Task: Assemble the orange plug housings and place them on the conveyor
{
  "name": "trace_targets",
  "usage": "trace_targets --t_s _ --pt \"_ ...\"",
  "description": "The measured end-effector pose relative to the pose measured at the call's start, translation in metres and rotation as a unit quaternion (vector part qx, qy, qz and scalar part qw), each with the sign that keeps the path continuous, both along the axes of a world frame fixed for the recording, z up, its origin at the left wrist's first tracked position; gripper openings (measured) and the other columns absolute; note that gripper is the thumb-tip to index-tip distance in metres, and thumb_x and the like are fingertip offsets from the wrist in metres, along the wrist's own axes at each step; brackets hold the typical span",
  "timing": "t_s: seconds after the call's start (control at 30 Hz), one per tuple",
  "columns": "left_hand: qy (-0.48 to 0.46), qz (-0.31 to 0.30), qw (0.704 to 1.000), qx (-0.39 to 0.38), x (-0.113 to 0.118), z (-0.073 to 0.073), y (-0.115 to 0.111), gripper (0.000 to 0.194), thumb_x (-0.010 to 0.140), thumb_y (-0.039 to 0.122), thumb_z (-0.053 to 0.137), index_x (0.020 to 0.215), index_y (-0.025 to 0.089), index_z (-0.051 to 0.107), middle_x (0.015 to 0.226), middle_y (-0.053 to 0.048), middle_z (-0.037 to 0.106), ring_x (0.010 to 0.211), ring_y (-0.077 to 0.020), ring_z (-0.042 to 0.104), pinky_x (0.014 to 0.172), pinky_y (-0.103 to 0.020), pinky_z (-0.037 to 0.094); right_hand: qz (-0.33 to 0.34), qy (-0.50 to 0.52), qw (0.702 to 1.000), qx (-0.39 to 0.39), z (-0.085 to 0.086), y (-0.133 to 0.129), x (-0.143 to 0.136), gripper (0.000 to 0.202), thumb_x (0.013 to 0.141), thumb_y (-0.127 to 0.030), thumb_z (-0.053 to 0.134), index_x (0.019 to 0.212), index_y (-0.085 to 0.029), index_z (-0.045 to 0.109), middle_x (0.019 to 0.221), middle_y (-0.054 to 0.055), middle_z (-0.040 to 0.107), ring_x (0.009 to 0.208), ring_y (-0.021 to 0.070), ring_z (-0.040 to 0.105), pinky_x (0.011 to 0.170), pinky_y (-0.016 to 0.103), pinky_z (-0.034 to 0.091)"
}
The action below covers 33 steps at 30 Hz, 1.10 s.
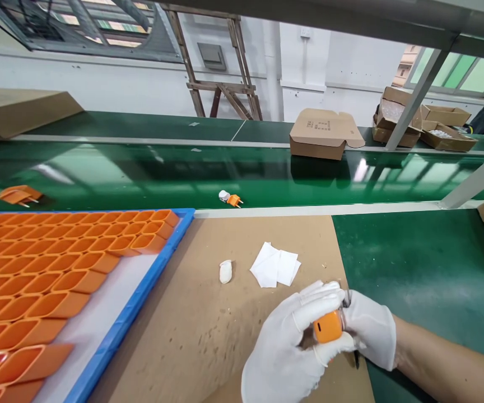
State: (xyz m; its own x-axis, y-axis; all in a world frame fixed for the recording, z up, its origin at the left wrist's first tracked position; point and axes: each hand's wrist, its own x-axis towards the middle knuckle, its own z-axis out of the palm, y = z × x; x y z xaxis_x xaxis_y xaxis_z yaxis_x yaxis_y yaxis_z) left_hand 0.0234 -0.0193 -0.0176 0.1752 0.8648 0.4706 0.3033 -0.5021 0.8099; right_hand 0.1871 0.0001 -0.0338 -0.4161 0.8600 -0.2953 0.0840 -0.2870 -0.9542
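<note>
My left hand [294,341], in a white glove, is wrapped round a small orange block [328,327] with a dark slot in its face. My right hand [368,324], gloved too, is closed right beside the block's right side. A thin metal tip shows above its fingers and a dark tip below; most of that item is hidden. Behind my hands, white paper pieces [276,265] lie on the brown cardboard sheet [200,313], with a small white object [226,271] to their left.
A blue-edged tray [135,305] of orange sleeves [57,263] fills the left. Beyond the cardboard, a green conveyor [162,179] carries orange plugs [18,195]. Cardboard boxes [324,131] stand behind it. A slanted metal post [475,176] rises at the right.
</note>
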Motion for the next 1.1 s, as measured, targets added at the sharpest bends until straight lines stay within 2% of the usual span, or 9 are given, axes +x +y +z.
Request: trace_targets --t_s 0.1,0.17,0.27,0.37,0.53,0.67,0.83,0.97,1.1 --pt "0.025 0.037 0.998 0.035 -0.006 0.001 0.008 0.043 0.072 0.014 0.078 0.11 0.027 0.063 0.116 -0.003 0.073 0.106 -0.0215 0.07 0.096 -0.034 0.057 0.014 0.039 0.999 0.002 0.021 0.007 0.005 0.044 0.082 -0.059 0.062 0.085 -0.016 0.067 0.069 0.003 0.057 0.056 0.0119 0.047 0.053 0.025 0.04" --pt "0.084 0.046 0.993 0.067 -0.009 0.001 0.014 0.039 0.077 0.012 0.072 0.112 0.026 0.062 0.114 -0.005 0.074 0.104 -0.0223 0.07 0.092 -0.036 0.058 -0.01 -0.023 0.996 0.084 0.033 0.009 0.007 0.032 0.089 -0.047 0.056 0.087 -0.017 0.068 0.074 0.002 0.056 0.066 0.0136 0.05 0.062 0.027 0.042" --pt "0.172 0.03 0.977 0.119 -0.01 -0.002 0.019 0.034 0.083 0.01 0.06 0.114 0.024 0.063 0.11 -0.007 0.075 0.095 -0.0243 0.073 0.08 -0.038 0.062 -0.038 -0.188 0.949 0.251 0.041 0.006 0.008 0.022 0.087 -0.025 0.05 0.077 -0.02 0.068 0.066 -0.001 0.047 0.059 0.0122 0.043 0.057 0.026 0.037" --pt "0.199 0.025 0.973 0.113 -0.01 -0.006 0.019 0.036 0.085 0.011 0.055 0.117 0.024 0.063 0.111 -0.007 0.075 0.09 -0.0251 0.074 0.074 -0.038 0.062 -0.057 -0.214 0.94 0.261 0.041 0.005 0.012 0.022 0.082 -0.02 0.051 0.073 -0.021 0.071 0.063 -0.002 0.049 0.054 0.0108 0.043 0.053 0.024 0.037" --pt "0.102 0.045 0.986 -0.125 -0.019 0.001 0.021 0.032 0.081 0.023 0.064 0.112 0.027 0.068 0.113 -0.006 0.074 0.102 -0.0284 0.07 0.09 -0.043 0.057 -0.148 -0.072 0.984 0.068 0.039 0.013 0.019 0.027 0.074 -0.04 0.069 0.089 -0.018 0.076 0.077 0.005 0.068 0.068 0.0175 0.059 0.065 0.029 0.049" --pt "-0.081 -0.127 0.941 -0.304 -0.026 0.017 0.029 0.032 0.077 0.038 0.071 0.106 0.025 0.07 0.129 -0.009 0.066 0.124 -0.0334 0.056 0.1 -0.046 0.049 -0.133 -0.013 0.991 0.015 0.041 0.015 0.016 0.031 0.073 -0.045 0.072 0.075 -0.014 0.073 0.068 0.004 0.064 0.065 0.0158 0.056 0.063 0.028 0.046" --pt "-0.16 -0.179 0.893 -0.381 -0.024 0.022 0.031 0.035 0.074 0.043 0.075 0.103 0.023 0.071 0.116 -0.008 0.071 0.108 -0.0308 0.063 0.099 -0.044 0.048 -0.163 -0.126 0.972 0.113 0.04 0.008 0.009 0.024 0.077 -0.033 0.062 0.089 -0.017 0.075 0.072 0.004 0.068 0.061 0.016 0.059 0.06 0.028 0.05" --pt "-0.204 -0.151 0.883 -0.394 -0.023 0.018 0.029 0.043 0.072 0.047 0.076 0.107 0.022 0.07 0.109 -0.008 0.072 0.105 -0.0299 0.064 0.099 -0.044 0.047 -0.165 -0.234 0.925 0.249 0.042 0.005 0.011 0.064 0.066 -0.023 0.074 0.129 -0.026 0.061 0.114 0.006 0.067 0.077 0.0192 0.064 0.064 0.03 0.056" --pt "-0.2 -0.176 0.879 -0.395 -0.021 0.021 0.029 0.043 0.069 0.051 0.078 0.098 0.02 0.072 0.102 -0.008 0.073 0.097 -0.0281 0.066 0.094 -0.043 0.05 -0.084 -0.161 0.913 0.367 0.043 0.006 0.011 0.038 0.071 -0.012 0.073 0.106 -0.027 0.073 0.104 0.004 0.07 0.086 0.0202 0.067 0.072 0.028 0.056"
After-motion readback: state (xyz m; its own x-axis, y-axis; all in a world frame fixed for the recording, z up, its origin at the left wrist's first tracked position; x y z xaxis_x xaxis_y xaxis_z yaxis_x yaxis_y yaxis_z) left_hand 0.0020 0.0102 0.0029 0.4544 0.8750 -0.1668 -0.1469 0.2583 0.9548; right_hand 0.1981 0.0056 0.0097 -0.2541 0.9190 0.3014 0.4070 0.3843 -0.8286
